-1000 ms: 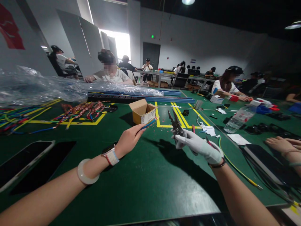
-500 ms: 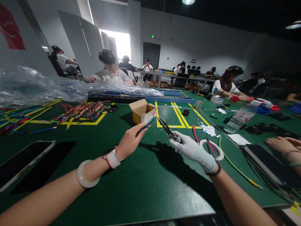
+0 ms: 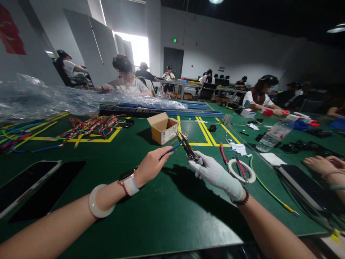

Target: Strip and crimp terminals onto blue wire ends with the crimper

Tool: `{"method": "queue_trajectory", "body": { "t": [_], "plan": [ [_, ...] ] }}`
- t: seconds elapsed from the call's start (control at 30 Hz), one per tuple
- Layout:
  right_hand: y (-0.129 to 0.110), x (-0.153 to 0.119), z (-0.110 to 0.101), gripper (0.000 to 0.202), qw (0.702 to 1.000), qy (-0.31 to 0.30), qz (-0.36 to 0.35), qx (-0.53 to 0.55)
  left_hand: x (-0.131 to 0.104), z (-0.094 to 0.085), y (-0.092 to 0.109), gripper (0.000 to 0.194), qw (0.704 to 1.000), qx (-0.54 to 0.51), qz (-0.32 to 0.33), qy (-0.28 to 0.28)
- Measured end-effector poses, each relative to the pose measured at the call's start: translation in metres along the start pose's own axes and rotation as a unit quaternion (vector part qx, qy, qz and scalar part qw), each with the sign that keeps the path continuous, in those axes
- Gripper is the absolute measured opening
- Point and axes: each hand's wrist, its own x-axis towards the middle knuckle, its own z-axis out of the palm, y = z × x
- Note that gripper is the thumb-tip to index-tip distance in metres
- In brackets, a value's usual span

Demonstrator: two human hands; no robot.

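My bare left hand (image 3: 154, 162) pinches a blue wire (image 3: 175, 146), its front end pointing up and right. My right hand (image 3: 208, 168), in a white glove, is closed around dark wire strippers (image 3: 188, 148). Their jaws reach up and left to the wire's end; whether they touch it I cannot tell. Just behind them stands an open cardboard box (image 3: 163, 130), with copper-coloured scraps (image 3: 184, 136) on the table beside it. To the right of my gloved hand lie a white tape roll (image 3: 252, 176) and a red-handled tool (image 3: 223, 153).
Stripped copper strands (image 3: 93, 127) and coloured wires (image 3: 16, 135) lie at left, near two dark flat devices (image 3: 48, 190). Clear plastic wrap (image 3: 54, 99) covers the back left. A water bottle (image 3: 276, 135) and a green-yellow wire (image 3: 265, 187) lie right, by another person's hands (image 3: 322, 165).
My left hand has lowered slightly with the blue wire, whose end no longer shows bright copper strands. The strippers have shifted a little left, and copper scraps now show beside the box.
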Motion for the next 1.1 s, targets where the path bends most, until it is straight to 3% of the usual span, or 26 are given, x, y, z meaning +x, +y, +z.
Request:
{"method": "queue_trajectory", "body": {
  "t": [0.13,0.3,0.53,0.63,0.9,1.0,1.1],
  "plan": [
    [0.002,-0.001,0.001,0.035,0.997,-0.031,0.013,0.072,0.0,0.0,0.0,0.034,1.0,-0.009,-0.002,0.001],
    [-0.003,-0.004,0.001,0.042,0.982,-0.113,0.002,0.153,-0.001,0.002,-0.002,0.035,1.0,-0.018,0.011,0.005],
    [-0.002,-0.006,0.0,0.035,0.974,-0.113,0.038,0.194,-0.002,0.0,-0.004,0.035,0.999,-0.014,0.037,-0.015],
    [0.002,-0.007,-0.003,0.037,0.962,-0.144,0.062,0.224,-0.001,-0.002,-0.01,0.034,0.998,-0.009,0.057,-0.032],
    [0.009,-0.008,-0.007,0.037,0.887,-0.272,0.089,0.363,0.0,-0.005,-0.031,0.032,0.991,-0.019,0.118,-0.055],
    [0.009,-0.007,-0.002,0.036,0.845,-0.299,0.105,0.431,0.002,-0.006,-0.031,0.033,0.992,-0.041,0.102,-0.065],
    [0.003,-0.006,0.005,0.033,0.817,-0.286,0.109,0.488,0.006,-0.008,-0.025,0.034,0.995,-0.056,0.052,-0.067]
  ]
}}
